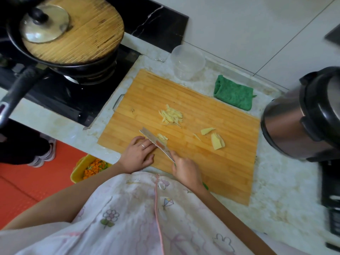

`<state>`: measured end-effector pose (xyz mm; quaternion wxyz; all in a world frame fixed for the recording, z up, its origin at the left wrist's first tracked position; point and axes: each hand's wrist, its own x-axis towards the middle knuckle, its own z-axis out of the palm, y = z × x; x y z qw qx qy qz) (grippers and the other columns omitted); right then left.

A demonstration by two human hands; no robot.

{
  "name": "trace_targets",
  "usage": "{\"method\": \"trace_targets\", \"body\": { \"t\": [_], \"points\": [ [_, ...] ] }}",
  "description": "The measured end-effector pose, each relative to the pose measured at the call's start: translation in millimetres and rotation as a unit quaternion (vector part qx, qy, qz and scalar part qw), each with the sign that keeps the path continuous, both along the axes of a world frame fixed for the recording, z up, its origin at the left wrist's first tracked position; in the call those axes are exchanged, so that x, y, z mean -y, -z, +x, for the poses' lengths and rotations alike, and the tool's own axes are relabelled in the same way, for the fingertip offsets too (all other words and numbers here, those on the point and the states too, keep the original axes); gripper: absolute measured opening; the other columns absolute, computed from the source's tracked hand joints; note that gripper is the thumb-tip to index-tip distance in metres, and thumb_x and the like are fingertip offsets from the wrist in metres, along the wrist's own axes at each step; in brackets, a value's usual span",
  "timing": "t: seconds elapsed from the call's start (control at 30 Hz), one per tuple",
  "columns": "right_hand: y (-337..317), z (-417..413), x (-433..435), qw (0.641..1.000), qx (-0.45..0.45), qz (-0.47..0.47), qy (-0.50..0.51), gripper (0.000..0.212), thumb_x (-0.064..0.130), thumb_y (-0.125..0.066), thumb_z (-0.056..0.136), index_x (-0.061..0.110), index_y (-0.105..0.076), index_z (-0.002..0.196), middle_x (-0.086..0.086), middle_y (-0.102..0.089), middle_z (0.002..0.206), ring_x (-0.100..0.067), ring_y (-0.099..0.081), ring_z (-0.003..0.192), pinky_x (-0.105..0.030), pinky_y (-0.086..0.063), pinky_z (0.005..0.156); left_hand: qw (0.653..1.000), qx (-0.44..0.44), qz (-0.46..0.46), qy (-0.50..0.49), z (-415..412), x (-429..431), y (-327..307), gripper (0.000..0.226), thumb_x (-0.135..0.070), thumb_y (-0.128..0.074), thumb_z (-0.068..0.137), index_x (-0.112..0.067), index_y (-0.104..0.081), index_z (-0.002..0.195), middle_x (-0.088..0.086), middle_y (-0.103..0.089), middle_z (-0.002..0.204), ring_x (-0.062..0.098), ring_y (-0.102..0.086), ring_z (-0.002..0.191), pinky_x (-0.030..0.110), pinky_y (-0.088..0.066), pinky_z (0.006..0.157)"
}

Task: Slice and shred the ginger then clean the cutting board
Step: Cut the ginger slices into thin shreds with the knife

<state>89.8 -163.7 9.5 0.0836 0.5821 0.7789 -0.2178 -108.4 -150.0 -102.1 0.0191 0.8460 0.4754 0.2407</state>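
On the cutting board (211,172), near its middle, lay a loose pile of ginger shreds (172,116), pale yellow and thin as matchsticks, so I judged part of the shredding done. Closer to me, a small stack of slices (162,138) sat right against the blade of the knife (156,144); that looked to be the piece in hand.

My right hand (185,170) had its fingers wrapped round the knife's handle, with the blade angled across the near left part of the board. My left hand (138,155) lay flat on the board just beside the blade, fingers loosely straight and close together, holding nothing. They probably steadied the stack, though the blade hid the contact and I could not be sure.

To the right, well apart from the blade, the larger uncut slices (217,141) waited, with a smaller slice (207,131) just beyond them and a stray sliver (196,137) between those and the knife. These were flat, smooth-faced and ragged at the edges, the same pale yellow.

By my reckoning the cutting was perhaps half done and the cleaning not begun. The green cloth (232,94) lay folded on the bench (276,190) past the board's far edge, near a clear plastic tub (187,61).
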Motion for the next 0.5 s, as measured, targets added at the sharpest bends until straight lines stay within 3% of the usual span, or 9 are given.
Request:
{"method": "trace_targets", "body": {
  "t": [0.1,0.27,0.4,0.5],
  "points": [
    [0,-1,1,1.0,-0.01,-0.01,0.015,0.042,0.014,-0.043,0.096,0.022,-0.041,0.136,-0.01,-0.068,0.093,-0.029,-0.065,0.084,-0.029,-0.034,0.056,1.0,-0.006,-0.007,-0.007,1,1,0,0.04,-0.029,-0.046,0.086,-0.008,-0.066,0.114,0.008,-0.066,0.111,0.02,-0.052,0.1,0.039,-0.036,0.097],
    [7,-10,-4,1.0,0.025,0.017,0.007,0.05,0.012,-0.043,0.097,0.024,-0.032,0.144,-0.01,-0.069,0.096,-0.028,-0.066,0.084,-0.03,-0.033,0.055,1.0,0.005,-0.006,-0.01,3,0,-3,0.038,-0.031,-0.046,0.084,-0.015,-0.054,0.118,0.008,-0.066,0.111,0.021,-0.053,0.098,0.039,-0.036,0.095],
    [8,-6,-2,1.0,0.021,0.013,0.0,0.051,0.012,-0.043,0.097,0.023,-0.031,0.145,-0.01,-0.069,0.097,-0.028,-0.066,0.085,-0.03,-0.036,0.056,1.0,-0.003,0.003,-0.018,3,1,-3,0.037,-0.032,-0.046,0.084,-0.017,-0.053,0.117,0.006,-0.067,0.108,0.022,-0.06,0.092,0.039,-0.036,0.094],
    [10,-3,-2,1.0,0.023,0.014,0.002,0.05,0.013,-0.044,0.097,0.023,-0.032,0.145,-0.009,-0.069,0.096,-0.027,-0.066,0.084,-0.029,-0.038,0.056,1.0,-0.004,0.021,-0.008,2,1,-2,0.035,-0.03,-0.046,0.084,-0.015,-0.053,0.115,0.007,-0.067,0.106,0.021,-0.054,0.095,0.039,-0.035,0.094]
  ]
}}
